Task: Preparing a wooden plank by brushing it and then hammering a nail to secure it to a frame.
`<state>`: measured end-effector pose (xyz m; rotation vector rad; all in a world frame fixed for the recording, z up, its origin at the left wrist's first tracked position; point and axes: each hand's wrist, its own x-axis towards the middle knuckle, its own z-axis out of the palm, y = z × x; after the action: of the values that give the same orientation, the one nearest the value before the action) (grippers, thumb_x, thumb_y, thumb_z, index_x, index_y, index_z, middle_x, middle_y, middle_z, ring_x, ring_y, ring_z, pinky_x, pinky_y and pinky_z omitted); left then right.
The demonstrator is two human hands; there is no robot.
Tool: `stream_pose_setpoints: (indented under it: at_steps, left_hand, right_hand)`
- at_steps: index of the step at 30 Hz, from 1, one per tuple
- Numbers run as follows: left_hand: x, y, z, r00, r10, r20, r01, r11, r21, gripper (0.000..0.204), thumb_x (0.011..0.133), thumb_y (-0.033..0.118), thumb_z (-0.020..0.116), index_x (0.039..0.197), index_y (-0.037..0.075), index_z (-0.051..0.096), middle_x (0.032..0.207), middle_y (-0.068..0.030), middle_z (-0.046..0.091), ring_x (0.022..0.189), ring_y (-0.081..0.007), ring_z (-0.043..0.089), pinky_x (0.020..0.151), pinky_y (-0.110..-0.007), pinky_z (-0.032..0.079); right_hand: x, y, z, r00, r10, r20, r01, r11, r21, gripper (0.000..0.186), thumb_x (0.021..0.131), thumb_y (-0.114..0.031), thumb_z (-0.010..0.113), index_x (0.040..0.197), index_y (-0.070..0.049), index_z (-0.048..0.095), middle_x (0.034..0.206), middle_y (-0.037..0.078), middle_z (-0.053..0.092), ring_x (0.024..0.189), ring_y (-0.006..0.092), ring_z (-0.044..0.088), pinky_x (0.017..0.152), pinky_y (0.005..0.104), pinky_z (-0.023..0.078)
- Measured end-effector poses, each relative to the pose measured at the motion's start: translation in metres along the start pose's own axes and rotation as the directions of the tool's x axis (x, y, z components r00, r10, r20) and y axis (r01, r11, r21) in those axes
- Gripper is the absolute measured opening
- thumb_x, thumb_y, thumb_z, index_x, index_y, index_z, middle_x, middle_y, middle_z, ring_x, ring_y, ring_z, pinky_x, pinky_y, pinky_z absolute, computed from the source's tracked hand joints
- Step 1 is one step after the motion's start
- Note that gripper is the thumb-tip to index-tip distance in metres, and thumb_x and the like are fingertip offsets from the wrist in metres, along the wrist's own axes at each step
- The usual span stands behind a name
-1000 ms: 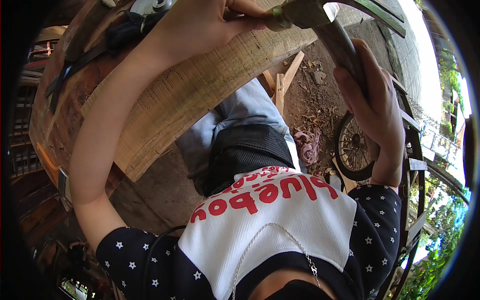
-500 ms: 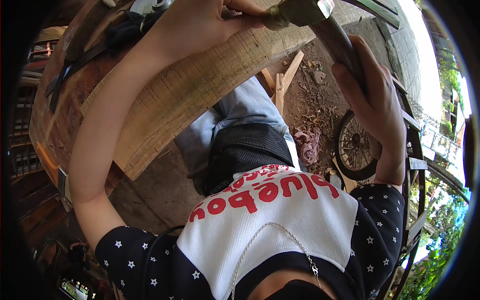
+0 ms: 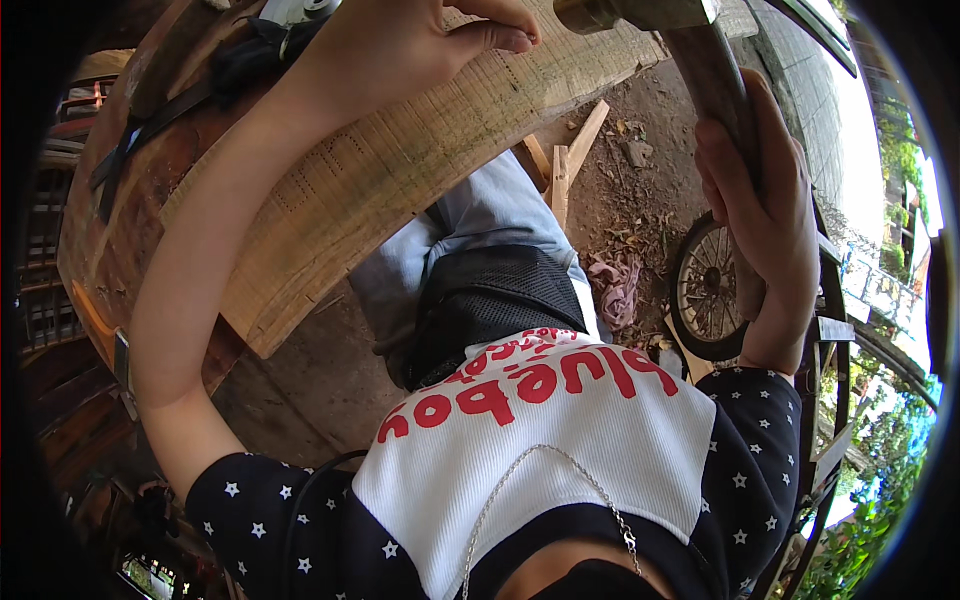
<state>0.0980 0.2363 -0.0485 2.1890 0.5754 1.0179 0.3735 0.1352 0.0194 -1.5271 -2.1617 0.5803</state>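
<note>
My right hand (image 3: 765, 215) grips the wooden handle of a hammer (image 3: 700, 45), whose metal head sits at the top edge over the pale wooden plank (image 3: 400, 170). My left hand (image 3: 420, 35) rests on the plank at the top, thumb and fingers pinched together; what they pinch is too small to see. The plank lies across a dark reddish wooden bench (image 3: 110, 230) and slopes down to the left. The hammer head is just right of my left fingertips.
A spoked wheel (image 3: 705, 290) stands on the dirt ground at the right, next to a pink rag (image 3: 615, 285) and wood offcuts (image 3: 565, 165). A black strap (image 3: 150, 130) lies on the bench. Metal railing and green plants are at far right.
The hammer head has shifted right and slightly up, away from my left fingertips. My right hand has risen with it. The left hand stays on the plank.
</note>
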Motion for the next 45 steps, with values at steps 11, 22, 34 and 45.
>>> stream_pose_setpoints:
  at_steps: [11, 22, 34, 45]
  left_hand:
    - [0.001, -0.003, 0.001, 0.996, -0.082, 0.025, 0.082, 0.997, -0.012, 0.016, 0.083, -0.004, 0.076, 0.099, -0.002, 0.077, 0.086, -0.0101, 0.069, 0.078, -0.0162, 0.067, 0.066, -0.029, 0.053]
    - [0.001, -0.006, 0.001, 0.993, -0.108, 0.047, 0.110, 0.994, -0.023, 0.016, 0.084, -0.003, 0.076, 0.100, -0.002, 0.077, 0.086, -0.0104, 0.070, 0.078, -0.0165, 0.067, 0.066, -0.029, 0.052]
    - [-0.001, -0.008, 0.000, 0.998, -0.027, 0.052, 0.027, 1.000, 0.012, 0.022, 0.080, -0.006, 0.075, 0.102, 0.000, 0.077, 0.088, -0.0110, 0.071, 0.080, -0.0190, 0.068, 0.070, -0.030, 0.054]
    - [-0.002, 0.002, -0.002, 0.998, -0.062, 0.028, 0.060, 0.996, 0.059, 0.020, 0.078, -0.008, 0.076, 0.097, -0.001, 0.078, 0.085, -0.0117, 0.070, 0.077, -0.0193, 0.067, 0.065, -0.031, 0.051]
  right_hand:
    - [-0.005, 0.008, 0.002, 0.997, 0.013, -0.076, -0.015, 1.000, -0.019, 0.039, 0.097, -0.022, 0.066, 0.128, -0.001, 0.056, 0.070, 0.015, 0.061, 0.060, 0.0289, 0.064, 0.060, 0.0391, 0.046]
    - [-0.003, 0.001, 0.001, 0.998, 0.059, 0.003, -0.059, 0.998, 0.036, 0.037, 0.097, -0.021, 0.066, 0.127, -0.001, 0.056, 0.069, 0.015, 0.059, 0.058, 0.0302, 0.061, 0.059, 0.0383, 0.045]
    - [0.001, 0.000, 0.005, 0.993, -0.065, 0.098, 0.079, 0.986, -0.144, 0.050, 0.103, -0.021, 0.060, 0.143, 0.004, 0.044, 0.072, 0.001, 0.057, 0.054, 0.0050, 0.049, 0.047, 0.0238, 0.037]
    - [0.004, -0.002, 0.007, 0.993, -0.116, 0.014, 0.116, 0.993, -0.023, 0.050, 0.101, -0.018, 0.062, 0.142, 0.005, 0.046, 0.071, 0.004, 0.058, 0.055, 0.0083, 0.053, 0.049, 0.0272, 0.039]
